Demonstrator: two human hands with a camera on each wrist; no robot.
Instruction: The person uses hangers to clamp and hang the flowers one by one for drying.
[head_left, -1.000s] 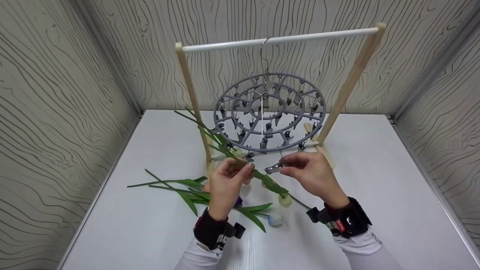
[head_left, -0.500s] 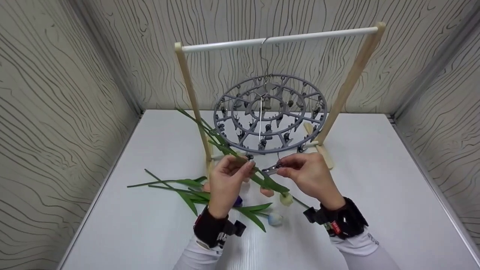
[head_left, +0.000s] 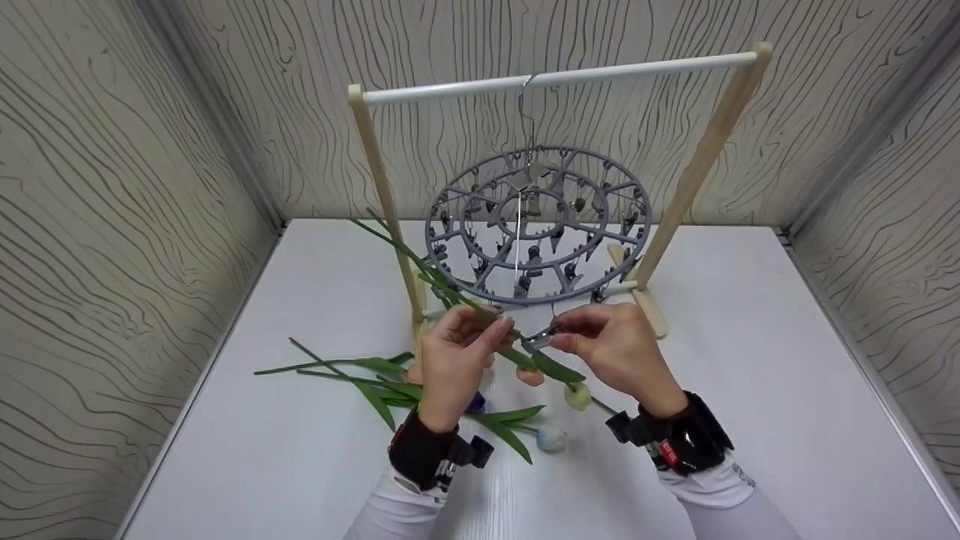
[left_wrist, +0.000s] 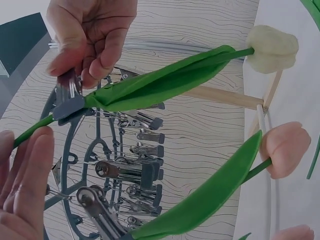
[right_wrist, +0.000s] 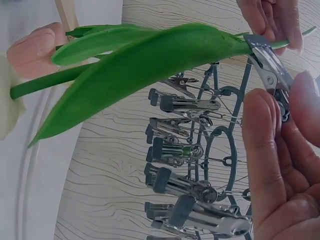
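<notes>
My left hand point(head_left: 461, 351) pinches the green stem of an artificial cream tulip point(head_left: 578, 396), its bloom pointing down to the right. With thumb and fingers, my right hand point(head_left: 621, 349) holds a metal clip point(left_wrist: 70, 106) with grey tips. Those tips lie across the stem just above the leaf point(right_wrist: 145, 70), close beside the left fingertips. The clip hangs from a round grey drying hanger point(head_left: 529, 301). In the left wrist view, a peach tulip point(left_wrist: 285, 150) hangs lower, its leaf end at another hanging clip point(left_wrist: 102, 212).
A wooden stand with a white bar point(head_left: 637, 71) carries the hanger, which has several more dangling clips point(right_wrist: 182, 187). Several tulips lie on the white table point(head_left: 247, 442) left of and below the hands, one with a blue-white bloom point(head_left: 551, 439). Patterned walls point(head_left: 285, 135) enclose the table.
My right hand has shifted slightly left with the clip, bringing its tips from beside the stem onto it. The left hand holds nearly the same place, and the cream bloom has moved slightly right.
</notes>
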